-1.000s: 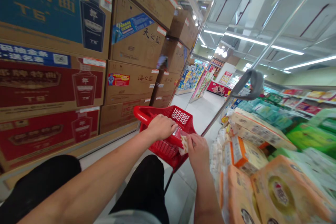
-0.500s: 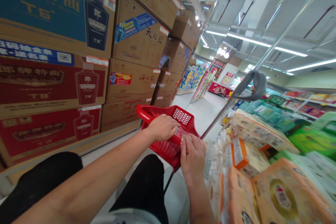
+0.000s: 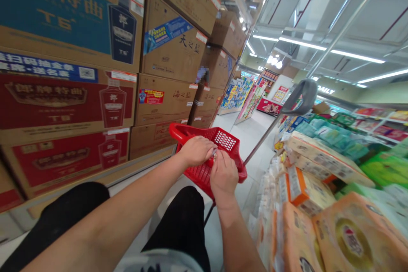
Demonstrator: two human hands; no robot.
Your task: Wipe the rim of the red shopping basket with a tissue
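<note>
Over a red plastic shopping basket (image 3: 225, 140) with perforated sides, my two hands meet fingertip to fingertip. My left hand (image 3: 199, 151) is closed in a pinch, its wrist above the basket's near rim. My right hand (image 3: 225, 174) is closed too, fingers bent against those of the left. Something small and pale shows between the fingertips, too covered to name. A grey loop handle (image 3: 299, 97) tops a metal pole (image 3: 263, 140) slanting up from the basket's right side. The hands and forearms hide part of the basket's inside.
Stacked cardboard cartons (image 3: 168, 102) line the left. Soft tissue packs (image 3: 347, 229) in orange and cream are piled close on the right, with green packs (image 3: 387, 161) behind. A tiled aisle (image 3: 251, 136) leads ahead to display shelves (image 3: 237, 95). My knees show below.
My right hand has moved left and up, closing against my left hand. The clear or pale piece stretched between them before is now mostly hidden. The view has shifted slightly.
</note>
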